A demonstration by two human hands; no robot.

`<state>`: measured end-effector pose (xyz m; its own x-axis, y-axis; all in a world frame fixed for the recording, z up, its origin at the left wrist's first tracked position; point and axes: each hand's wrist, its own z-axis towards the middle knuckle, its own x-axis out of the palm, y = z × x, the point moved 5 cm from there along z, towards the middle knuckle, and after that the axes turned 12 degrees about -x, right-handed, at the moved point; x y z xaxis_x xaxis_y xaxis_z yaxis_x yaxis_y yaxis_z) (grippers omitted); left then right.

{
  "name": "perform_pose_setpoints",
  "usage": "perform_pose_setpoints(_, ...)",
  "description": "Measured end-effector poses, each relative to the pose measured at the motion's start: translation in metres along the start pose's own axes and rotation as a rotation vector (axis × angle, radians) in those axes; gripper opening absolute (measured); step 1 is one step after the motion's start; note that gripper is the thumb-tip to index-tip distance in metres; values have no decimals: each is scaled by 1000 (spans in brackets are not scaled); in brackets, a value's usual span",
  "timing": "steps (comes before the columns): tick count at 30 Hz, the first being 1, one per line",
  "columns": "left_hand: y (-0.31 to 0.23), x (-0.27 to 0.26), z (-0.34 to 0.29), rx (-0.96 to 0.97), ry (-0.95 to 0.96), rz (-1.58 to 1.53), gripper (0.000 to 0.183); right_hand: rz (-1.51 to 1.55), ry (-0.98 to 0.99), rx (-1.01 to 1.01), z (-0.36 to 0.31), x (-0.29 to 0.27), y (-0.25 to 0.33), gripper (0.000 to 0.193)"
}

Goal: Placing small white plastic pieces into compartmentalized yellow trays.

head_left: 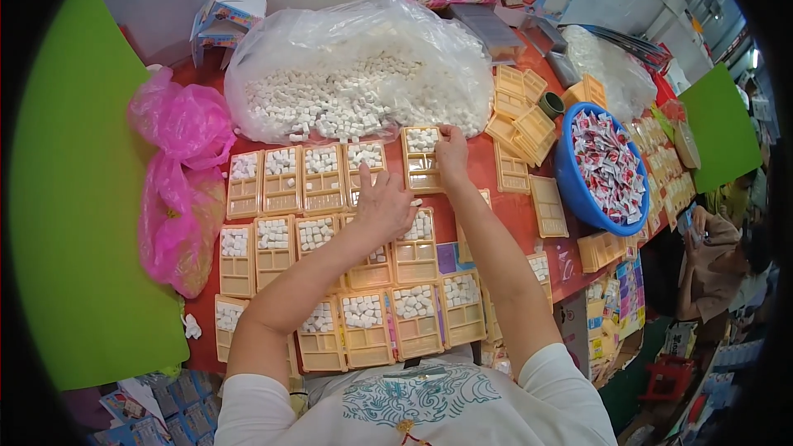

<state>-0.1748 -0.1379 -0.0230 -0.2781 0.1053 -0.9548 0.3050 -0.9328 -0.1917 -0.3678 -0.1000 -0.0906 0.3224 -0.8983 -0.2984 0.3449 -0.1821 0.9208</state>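
Rows of cream plastic compartment trays [415, 324] lie on a red table, with small white cubes in the large compartment of most of them. At the right end of the far row, my right hand [452, 158] grips the right edge of a tray [423, 176] that has white cubes [423, 139] in its far compartment. My left hand [382, 208] is over the neighbouring tray [365, 151], fingers stretched out and apart, its index finger near the cubes. A loose white cube [416, 202] lies by the left thumb. My left forearm hides parts of several trays in the middle and near rows.
A large clear bag [355, 74] of white cubes spreads behind the trays. Pink plastic bags [182, 132] lie at the left. On the right stand a blue basin [576, 182] of small sachets and stacked trays [529, 132]. A person [712, 252] sits farther right.
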Motion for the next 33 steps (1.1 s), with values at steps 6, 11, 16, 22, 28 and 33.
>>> perform_pose_setpoints(6,-5,9,4,-47,46,50,22,-72,-10,-62,-10,7,15,38)
perform_pose_setpoints(11,4,0,0,-112,-8,-55,17,-156,70,-94,-16,7,17,36)
perform_pose_setpoints(16,29,-13,-1,-108,-146,-152,12,-360,64,-417,-40,-11,39,29)
perform_pose_setpoints(22,29,-4,-4,53,-129,-113,14,-349,530,-576,-81,-40,66,17)
perform_pose_setpoints(28,24,13,4,79,15,9,16,-561,561,-821,-99,-51,80,14)
perform_pose_setpoints(33,24,14,12,26,107,-9,18,-571,501,-839,-96,-45,72,14)
